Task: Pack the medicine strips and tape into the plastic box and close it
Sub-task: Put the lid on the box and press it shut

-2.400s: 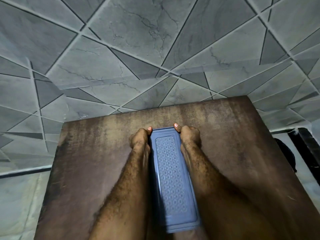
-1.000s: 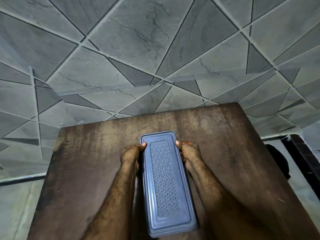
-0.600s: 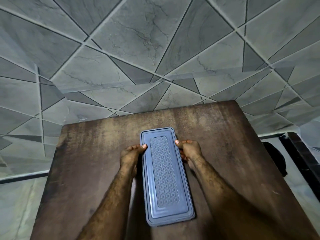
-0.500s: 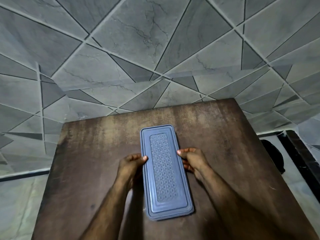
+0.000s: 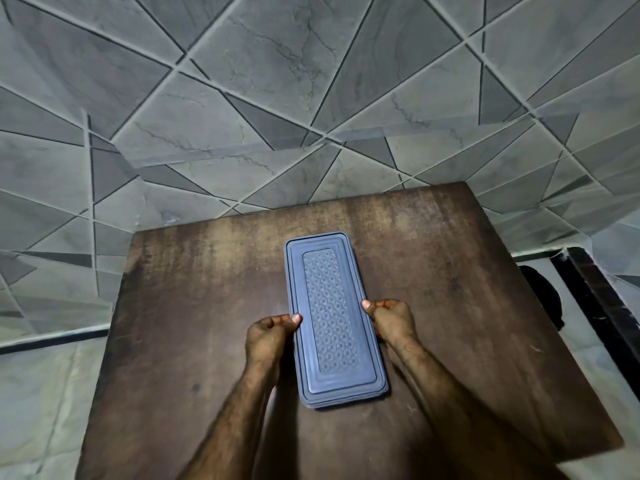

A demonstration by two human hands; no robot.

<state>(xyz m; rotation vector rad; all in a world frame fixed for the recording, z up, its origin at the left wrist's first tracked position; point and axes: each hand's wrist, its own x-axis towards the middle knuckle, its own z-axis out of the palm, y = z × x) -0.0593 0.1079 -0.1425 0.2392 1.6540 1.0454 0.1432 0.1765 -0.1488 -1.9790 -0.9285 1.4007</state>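
A long blue-grey plastic box (image 5: 330, 317) lies lengthwise on the brown wooden table (image 5: 194, 323), its lid with a scale-patterned centre panel resting on top. My left hand (image 5: 272, 336) grips the box's left long edge near the middle, thumb on the lid rim. On the opposite long edge my right hand (image 5: 391, 318) grips the same way, thumb on the rim. The lid hides the inside, so no medicine strips or tape show.
The table stands against a grey tiled wall (image 5: 277, 98) with angular lines. A dark object (image 5: 543, 292) sits on the floor beyond the table's right edge, beside a black strip (image 5: 595, 306).
Both hands have slid along the box's long edges from the far end towards its middle. The box now lies farther from me on the table.
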